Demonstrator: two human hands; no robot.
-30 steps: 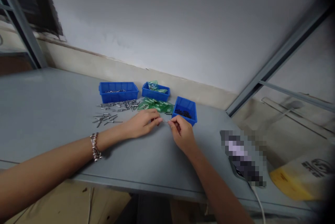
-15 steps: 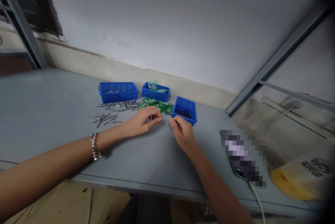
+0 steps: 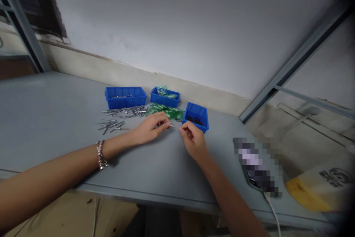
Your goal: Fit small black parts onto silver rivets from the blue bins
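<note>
A thin silvery metal rod (image 3: 175, 126) spans the gap between my two hands, just above the table. My left hand (image 3: 155, 126), with a beaded bracelet on the wrist, pinches its left end between thumb and fingers. At the right end, the fingertips of my right hand (image 3: 193, 139) are closed on the rod. Beyond the left hand lies a loose pile of metal rods (image 3: 129, 111), some with a thicker section. Green plastic bags (image 3: 169, 111) lie behind the hands. A blue bin (image 3: 204, 114) holding small black pieces (image 3: 194, 119) stands right behind my right hand.
A long blue bin (image 3: 126, 102) with metal pieces stands at the back left. Beside it, another blue bin (image 3: 164, 100) holds green bags. On the right lie a blurred-out phone (image 3: 251, 179) with a white cable (image 3: 273, 211) and a yellowish-white bag (image 3: 313, 189).
Both hands have stayed almost in place. The rod between them shows slightly more, with a small shift of the fingers. Bins and piles have not moved.
</note>
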